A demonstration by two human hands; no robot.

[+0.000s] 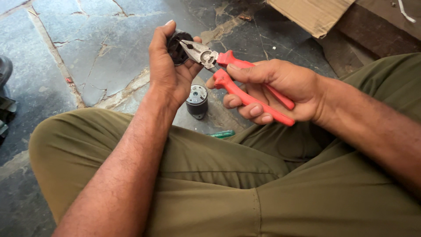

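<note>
My left hand (169,70) is raised over my knee and grips a small round black part (177,47) between thumb and fingers. My right hand (274,90) is closed on the red handles of a pair of pliers (245,83). The steel jaws of the pliers point left, and their tips reach into the face of the black part. Below the hands, a small cylindrical motor (197,101) with a metal top stands upright on the stone floor (96,52).
I sit cross-legged in olive trousers (219,184) on cracked grey stone slabs. A green-handled tool (222,134) lies on the floor by my leg. A flattened cardboard sheet (313,15) lies at the top right. A dark object (4,70) sits at the left edge.
</note>
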